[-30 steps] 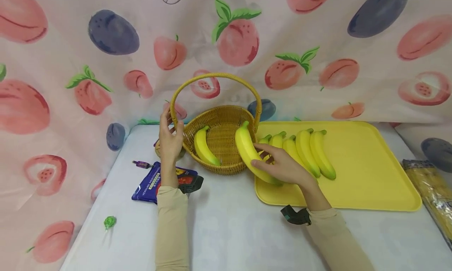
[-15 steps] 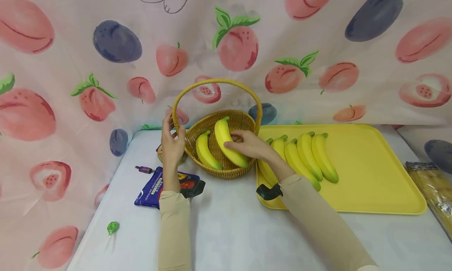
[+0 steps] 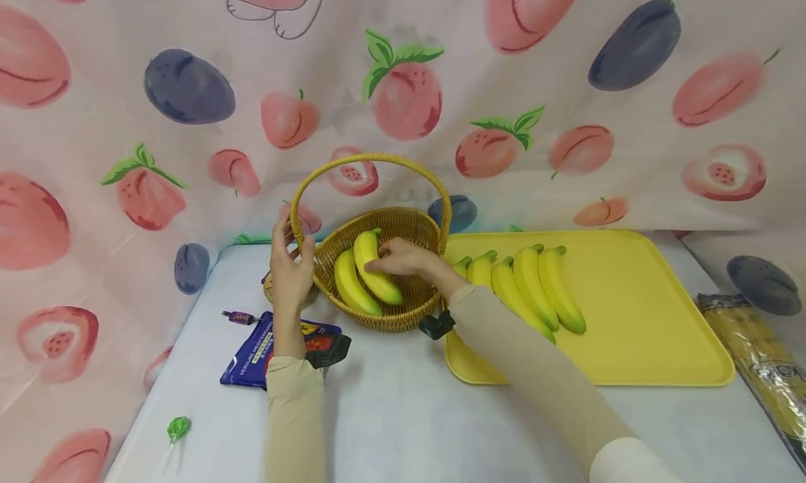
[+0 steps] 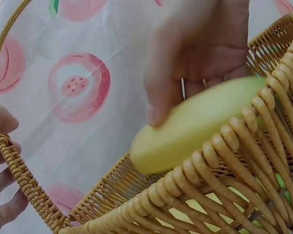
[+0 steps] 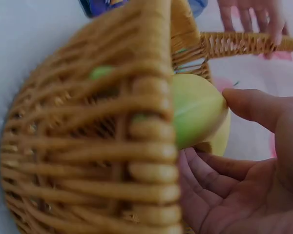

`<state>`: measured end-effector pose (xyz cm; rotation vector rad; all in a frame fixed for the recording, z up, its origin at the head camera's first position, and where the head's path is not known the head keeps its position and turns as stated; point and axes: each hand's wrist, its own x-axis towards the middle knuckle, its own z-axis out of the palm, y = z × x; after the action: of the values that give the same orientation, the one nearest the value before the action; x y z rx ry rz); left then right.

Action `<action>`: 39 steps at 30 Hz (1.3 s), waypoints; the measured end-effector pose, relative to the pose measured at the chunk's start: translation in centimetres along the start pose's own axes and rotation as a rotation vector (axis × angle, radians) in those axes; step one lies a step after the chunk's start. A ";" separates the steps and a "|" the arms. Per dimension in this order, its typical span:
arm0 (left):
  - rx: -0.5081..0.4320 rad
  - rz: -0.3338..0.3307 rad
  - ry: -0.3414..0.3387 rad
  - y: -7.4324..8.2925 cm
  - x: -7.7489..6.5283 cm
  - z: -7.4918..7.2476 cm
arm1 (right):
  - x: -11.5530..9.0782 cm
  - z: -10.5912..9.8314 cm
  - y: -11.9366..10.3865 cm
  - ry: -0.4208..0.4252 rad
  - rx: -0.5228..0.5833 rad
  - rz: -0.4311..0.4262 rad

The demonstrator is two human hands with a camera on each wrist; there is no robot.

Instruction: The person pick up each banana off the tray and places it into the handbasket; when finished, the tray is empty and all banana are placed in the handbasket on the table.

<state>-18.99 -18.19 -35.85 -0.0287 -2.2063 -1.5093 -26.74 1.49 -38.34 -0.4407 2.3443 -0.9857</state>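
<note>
A yellow wicker basket (image 3: 403, 322) with a tall arched handle stands at the back of the table. My left hand (image 3: 292, 276) grips the foot of the handle (image 4: 19, 170), thumb on one side and fingers on the other. Inside the basket, my right hand (image 3: 403, 257) holds a yellow banana (image 3: 370, 266) with green at its end, thumb on one side and fingers beneath. Another banana (image 3: 349, 285) lies to its left in the basket. In the right wrist view the basket's rim (image 5: 154, 146) hides part of the held banana (image 5: 195, 109).
Several bananas (image 3: 559, 287) lie on a yellow tray (image 3: 655, 315) right of the basket. A blue food pouch (image 3: 242, 371), a purple wrapped candy (image 3: 239, 318) and a green lollipop (image 3: 179, 427) lie at left. A clear packet (image 3: 755, 364) lies at the far right; a patterned cloth hangs behind.
My right hand has carried the banana leftward from beside the tray into the basket, next to the other banana. My left hand has stayed at the handle; the head view has shifted slightly.
</note>
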 end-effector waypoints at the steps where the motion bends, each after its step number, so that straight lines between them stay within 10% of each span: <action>1: 0.000 -0.003 -0.002 0.0 -0.1 -0.1 | 0.2 0.1 0.0 -0.006 -0.004 0.013; 19: 0.015 0.008 0.003 -0.7 0.0 0.4 | 2.2 1.5 1.3 -0.120 0.046 0.095; 25: 0.017 -0.016 0.018 -2.9 1.0 0.5 | 1.5 1.0 1.1 0.011 -0.071 -0.031; 39: -0.076 0.033 0.106 -3.9 1.5 1.1 | -4.9 0.2 4.2 0.354 0.115 -0.255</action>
<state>-21.82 -19.08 -39.06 -0.0085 -2.0552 -1.5403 -23.05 6.61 -39.75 -0.5683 2.5663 -1.4100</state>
